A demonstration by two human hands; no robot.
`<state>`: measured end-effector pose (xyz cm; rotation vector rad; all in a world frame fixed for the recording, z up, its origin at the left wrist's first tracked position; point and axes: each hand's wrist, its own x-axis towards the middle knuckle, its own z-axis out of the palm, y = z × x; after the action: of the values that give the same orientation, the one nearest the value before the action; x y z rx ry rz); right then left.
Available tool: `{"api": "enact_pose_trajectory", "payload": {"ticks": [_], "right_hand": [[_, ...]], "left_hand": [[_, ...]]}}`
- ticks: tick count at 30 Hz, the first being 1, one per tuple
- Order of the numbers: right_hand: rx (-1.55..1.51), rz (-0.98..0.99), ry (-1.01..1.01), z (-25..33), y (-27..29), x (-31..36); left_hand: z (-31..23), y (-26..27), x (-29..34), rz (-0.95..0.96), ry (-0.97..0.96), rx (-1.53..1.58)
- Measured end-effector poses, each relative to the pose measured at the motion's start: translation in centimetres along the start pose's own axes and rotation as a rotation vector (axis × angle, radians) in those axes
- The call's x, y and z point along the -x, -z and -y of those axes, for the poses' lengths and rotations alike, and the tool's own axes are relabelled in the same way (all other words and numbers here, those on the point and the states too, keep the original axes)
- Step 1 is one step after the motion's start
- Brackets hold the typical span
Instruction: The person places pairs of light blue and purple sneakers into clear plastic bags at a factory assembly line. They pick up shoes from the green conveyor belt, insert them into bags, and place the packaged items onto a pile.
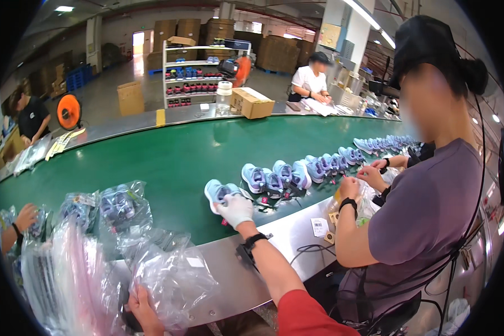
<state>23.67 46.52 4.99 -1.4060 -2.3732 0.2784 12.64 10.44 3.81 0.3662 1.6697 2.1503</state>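
My right hand [236,211], in a white glove, is closed on a pair of light blue sneakers [214,193] at the near side of the green conveyor belt. A small red tag hangs by the pair. Down at the lower left, my bare left hand [144,309] grips a clear plastic bag [176,274], which spreads over the metal edge and looks to have no shoes in it. Beside that hand lies a thick stack of clear bags [75,274]. Just beyond it, a bagged pair of sneakers [117,204] rests on the belt.
More blue sneakers [285,175] line the belt to the right. A co-worker [414,196] stands close at my right; another person's hand [25,218] reaches in at left. Tags [320,227] and a black cable [308,249] lie on the metal ledge [285,241]. Across the belt stands a cardboard box [253,103].
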Motion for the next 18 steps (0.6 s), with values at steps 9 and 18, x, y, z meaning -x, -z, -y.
{"api": "enact_pose_trajectory", "payload": {"ticks": [9,18], "right_hand": [[-2.252,0.326,0.089,3.2,12.3,13.8],[-0.402,0.236,0.714,7.5,9.4,16.6]], "left_hand": [[-6.4,-6.6,-1.8,0.052,-0.053,-0.016],[-8.8,-10.5,2.1,0.462,-0.57,-0.37]]}}
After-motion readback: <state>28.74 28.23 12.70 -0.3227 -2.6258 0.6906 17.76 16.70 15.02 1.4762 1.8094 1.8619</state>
